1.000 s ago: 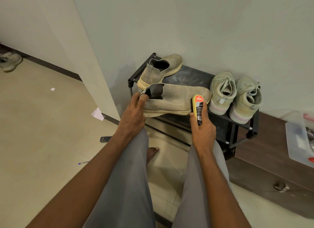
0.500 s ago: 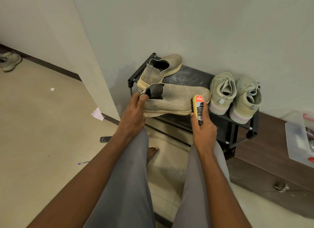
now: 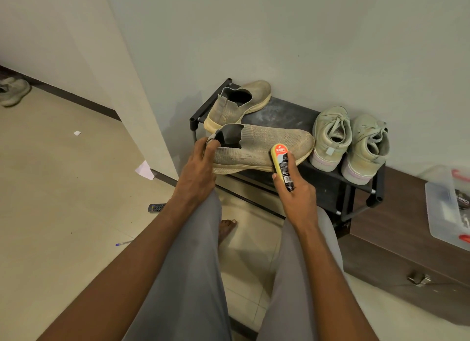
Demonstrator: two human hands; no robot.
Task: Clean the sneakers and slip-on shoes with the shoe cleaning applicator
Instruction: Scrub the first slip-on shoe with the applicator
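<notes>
A beige knit slip-on shoe (image 3: 264, 147) lies sideways on the front of a black shoe rack (image 3: 287, 112). My left hand (image 3: 195, 168) grips its heel collar. My right hand (image 3: 296, 195) holds the shoe cleaning applicator (image 3: 281, 165), a black and yellow stick with a red top, pressed against the shoe's side near the sole. The second slip-on (image 3: 236, 104) sits behind it on the rack. Two pale green lace-up sneakers (image 3: 330, 137) (image 3: 366, 150) stand at the rack's right end.
A dark wooden cabinet (image 3: 407, 239) with a clear plastic box (image 3: 447, 206) is at the right. On the tiled floor lie a remote (image 3: 157, 207), a pen (image 3: 123, 243), paper scraps (image 3: 145, 170) and another shoe (image 3: 14, 90) far left. My knees fill the foreground.
The applicator in my right hand has slid left along the shoe's side, from near the toe toward the middle. My left hand has stayed on the heel.
</notes>
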